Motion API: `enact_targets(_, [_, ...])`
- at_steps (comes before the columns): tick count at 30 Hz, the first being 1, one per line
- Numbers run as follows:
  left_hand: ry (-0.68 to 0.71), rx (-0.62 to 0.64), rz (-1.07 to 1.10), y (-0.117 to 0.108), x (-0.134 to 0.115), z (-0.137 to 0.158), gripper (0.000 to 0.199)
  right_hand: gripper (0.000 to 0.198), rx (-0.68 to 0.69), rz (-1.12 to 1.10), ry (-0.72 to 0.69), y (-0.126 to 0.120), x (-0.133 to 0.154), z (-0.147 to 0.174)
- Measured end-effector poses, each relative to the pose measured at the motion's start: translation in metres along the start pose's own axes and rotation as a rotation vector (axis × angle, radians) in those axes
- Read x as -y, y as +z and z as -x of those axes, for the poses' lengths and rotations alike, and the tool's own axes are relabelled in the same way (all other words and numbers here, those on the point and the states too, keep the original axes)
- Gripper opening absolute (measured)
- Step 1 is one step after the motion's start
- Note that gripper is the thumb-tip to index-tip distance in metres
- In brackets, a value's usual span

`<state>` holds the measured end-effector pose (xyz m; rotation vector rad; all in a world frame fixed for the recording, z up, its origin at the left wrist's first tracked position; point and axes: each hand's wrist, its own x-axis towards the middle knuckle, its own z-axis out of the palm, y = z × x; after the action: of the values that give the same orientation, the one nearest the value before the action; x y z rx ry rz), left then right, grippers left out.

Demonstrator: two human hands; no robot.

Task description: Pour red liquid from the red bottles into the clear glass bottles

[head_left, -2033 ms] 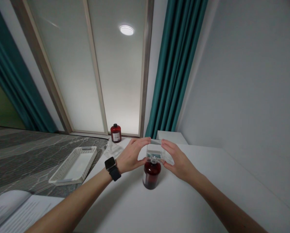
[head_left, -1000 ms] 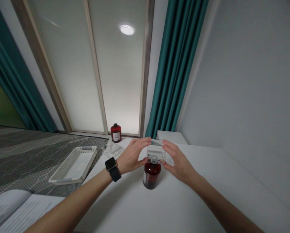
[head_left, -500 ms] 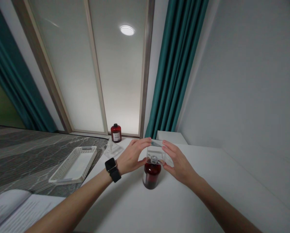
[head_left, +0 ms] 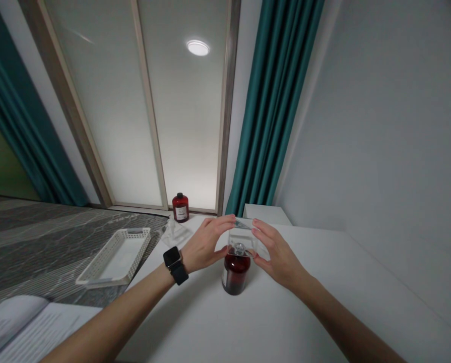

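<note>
Between my two hands is a clear, see-through box (head_left: 242,237), right above or on top of a dark red bottle (head_left: 235,277). My left hand (head_left: 210,239), with a black watch on its wrist, grips the box's left side between fingers and thumb. On the opposite side my right hand (head_left: 278,252) holds it the same way. The bottle stands upright on the white table (head_left: 285,322), and a round clear part of its top shows through the box. Whether the box rests on the bottle I cannot tell.
A second red bottle (head_left: 180,207) with a white label and black cap stands at the table's far end, beside crumpled clear plastic (head_left: 175,233). Left of the table is a white basket (head_left: 134,262). An open book (head_left: 40,327) lies at lower left. The wall (head_left: 391,151) borders the right.
</note>
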<state>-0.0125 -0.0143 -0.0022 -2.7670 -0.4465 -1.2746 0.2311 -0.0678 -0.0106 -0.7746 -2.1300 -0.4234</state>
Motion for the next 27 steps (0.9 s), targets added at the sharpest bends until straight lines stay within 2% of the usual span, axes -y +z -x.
enact_targets(20, [-0.012, 0.017, -0.020, 0.0001, -0.0003, -0.0017, 0.059, 0.065, -0.008, 0.026, -0.014, 0.0017, -0.0010, 0.0011])
enact_targets(27, [-0.009, -0.023, -0.007, 0.0020, -0.0001, 0.0006, 0.059, 0.066, 0.021, 0.021, -0.020, -0.0010, -0.0008, -0.0017])
